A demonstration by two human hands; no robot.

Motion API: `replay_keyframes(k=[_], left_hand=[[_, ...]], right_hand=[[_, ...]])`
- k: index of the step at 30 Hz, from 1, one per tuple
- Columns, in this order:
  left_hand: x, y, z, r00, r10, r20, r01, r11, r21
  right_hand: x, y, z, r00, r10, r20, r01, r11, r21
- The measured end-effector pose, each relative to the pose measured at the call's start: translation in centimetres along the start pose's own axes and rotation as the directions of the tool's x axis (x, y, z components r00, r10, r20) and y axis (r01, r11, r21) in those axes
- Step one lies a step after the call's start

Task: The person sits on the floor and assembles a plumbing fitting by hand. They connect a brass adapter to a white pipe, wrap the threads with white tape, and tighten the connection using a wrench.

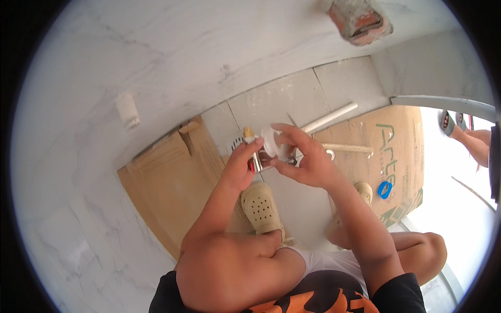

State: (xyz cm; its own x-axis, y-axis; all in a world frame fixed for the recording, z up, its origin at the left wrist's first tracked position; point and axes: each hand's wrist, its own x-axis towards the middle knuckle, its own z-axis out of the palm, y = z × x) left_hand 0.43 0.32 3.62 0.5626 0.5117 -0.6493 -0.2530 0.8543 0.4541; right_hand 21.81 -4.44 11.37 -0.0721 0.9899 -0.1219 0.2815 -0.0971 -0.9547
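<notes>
Held up over the floor between my knees, a small chrome valve (257,163) with a brass-coloured end and a red mark is in my left hand (241,166), whose fingers are closed around it. Right beside the brass end, my right hand (309,163) has its thumb and fingers curled about a white, partly see-through round piece (270,142) that looks like a roll of thread seal tape. The fingers of both hands hide part of what lies between them. A black-and-white striped item (237,143) shows just behind the left hand.
Flattened cardboard lies left (172,180) and right (402,141). A white pipe (331,117), a wooden stick (347,148) and a blue ring (385,190) lie to the right. My clog (261,206) is below my hands. Another person's foot (447,123) shows at far right, past a door sill.
</notes>
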Motion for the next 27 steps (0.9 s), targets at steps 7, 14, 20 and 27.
replay_keyframes(k=[7, 14, 20, 27], left_hand=[[-0.9, 1.3, 1.7, 0.990, 0.003, -0.138, 0.007, 0.997, 0.073], [-1.4, 0.9, 1.9, 0.972, 0.224, 0.069, -0.234, 0.913, 0.334], [-1.4, 0.5, 2.1, 0.977, 0.210, 0.023, -0.191, 0.830, 0.525], [-0.6, 1.0, 1.2, 0.992, -0.078, -0.104, 0.100, 0.969, 0.227]], right_hand=[[0.1, -0.2, 0.2, 0.988, 0.151, 0.012, -0.152, 0.982, 0.110], [0.5, 1.2, 0.3, 0.926, 0.373, 0.053, -0.365, 0.854, 0.371], [0.8, 1.4, 0.1, 0.850, 0.525, 0.037, -0.492, 0.768, 0.410], [-0.2, 1.8, 0.2, 0.964, 0.206, 0.168, -0.238, 0.952, 0.195]])
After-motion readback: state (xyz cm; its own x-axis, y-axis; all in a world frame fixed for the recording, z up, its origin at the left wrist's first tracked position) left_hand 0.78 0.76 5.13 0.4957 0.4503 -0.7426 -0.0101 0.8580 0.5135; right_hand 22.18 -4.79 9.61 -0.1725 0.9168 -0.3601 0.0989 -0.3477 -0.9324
